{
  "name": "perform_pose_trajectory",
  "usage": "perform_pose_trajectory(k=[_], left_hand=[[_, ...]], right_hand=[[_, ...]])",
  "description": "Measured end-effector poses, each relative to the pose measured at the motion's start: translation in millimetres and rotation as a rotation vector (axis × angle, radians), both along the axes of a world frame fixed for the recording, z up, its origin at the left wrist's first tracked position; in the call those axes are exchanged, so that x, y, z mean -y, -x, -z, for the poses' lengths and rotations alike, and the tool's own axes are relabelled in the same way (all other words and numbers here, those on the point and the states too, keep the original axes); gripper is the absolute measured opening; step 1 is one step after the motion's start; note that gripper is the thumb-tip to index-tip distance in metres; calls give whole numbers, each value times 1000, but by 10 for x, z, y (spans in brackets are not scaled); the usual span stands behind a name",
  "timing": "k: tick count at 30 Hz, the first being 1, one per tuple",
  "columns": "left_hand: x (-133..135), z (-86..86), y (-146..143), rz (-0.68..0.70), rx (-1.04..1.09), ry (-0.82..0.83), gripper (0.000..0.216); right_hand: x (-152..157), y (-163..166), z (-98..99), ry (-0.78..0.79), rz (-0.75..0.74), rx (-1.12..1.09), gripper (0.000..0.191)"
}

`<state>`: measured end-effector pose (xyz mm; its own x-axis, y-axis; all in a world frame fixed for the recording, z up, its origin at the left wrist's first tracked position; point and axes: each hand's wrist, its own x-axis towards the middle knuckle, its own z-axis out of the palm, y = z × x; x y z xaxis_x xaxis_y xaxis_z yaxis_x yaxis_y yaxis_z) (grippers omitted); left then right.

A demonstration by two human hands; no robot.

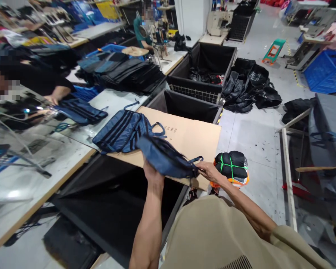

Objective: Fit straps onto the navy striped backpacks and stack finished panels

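Note:
A dark blue bag [168, 157], slightly blurred, is held up between my two hands over the near edge of a cardboard sheet [196, 130]. My left hand [154, 173] grips its underside from below, the fingers partly hidden by the fabric. At the bag's right end, my right hand [208, 171] is closed on the edge near a small strap loop. Just beyond lies another blue bag [123, 130] with black stripes, flat on the cardboard and the table edge, its strap loop pointing right.
Black-lined bins [106, 213] stand below and behind the cardboard. At left, a co-worker's hand [56, 95] rests on a blue piece [82, 110] at a sewing table. Stacked dark panels [123, 71] lie behind. A tied black bundle [232, 166] sits on the floor at right, near a metal frame [289, 179].

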<state>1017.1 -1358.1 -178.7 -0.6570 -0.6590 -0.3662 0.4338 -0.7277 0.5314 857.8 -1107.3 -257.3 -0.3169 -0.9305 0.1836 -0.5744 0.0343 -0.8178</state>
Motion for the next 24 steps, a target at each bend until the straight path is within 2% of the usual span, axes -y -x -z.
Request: perform_pose_trajectory(k=[3, 5, 8, 10, 13, 15, 21, 24], left_hand=[[-139, -125, 159, -1, -8, 28, 71], [-408, -123, 231, 115, 52, 86, 72], [-867, 27, 320, 309, 239, 256, 77], [-1070, 178, 379, 365, 359, 358, 74], [-1171, 370, 450, 372, 417, 390, 59], [-1179, 440, 477, 340, 395, 373, 57], [-1294, 473, 502, 275, 314, 336, 54], [-1359, 474, 498, 280, 303, 312, 56]], right_hand=[[10, -61, -217, 13, 183, -61, 44], [20, -93, -332, -21, 281, -97, 43], [-5, -129, -395, -141, 270, -179, 45], [-59, -151, -375, -202, 241, -207, 46], [-157, -171, -319, -205, 254, -132, 46], [-211, -166, -293, -199, 280, -27, 47], [-349, -103, -267, -289, 316, 237, 45], [-345, -96, -264, -257, 334, 323, 42]])
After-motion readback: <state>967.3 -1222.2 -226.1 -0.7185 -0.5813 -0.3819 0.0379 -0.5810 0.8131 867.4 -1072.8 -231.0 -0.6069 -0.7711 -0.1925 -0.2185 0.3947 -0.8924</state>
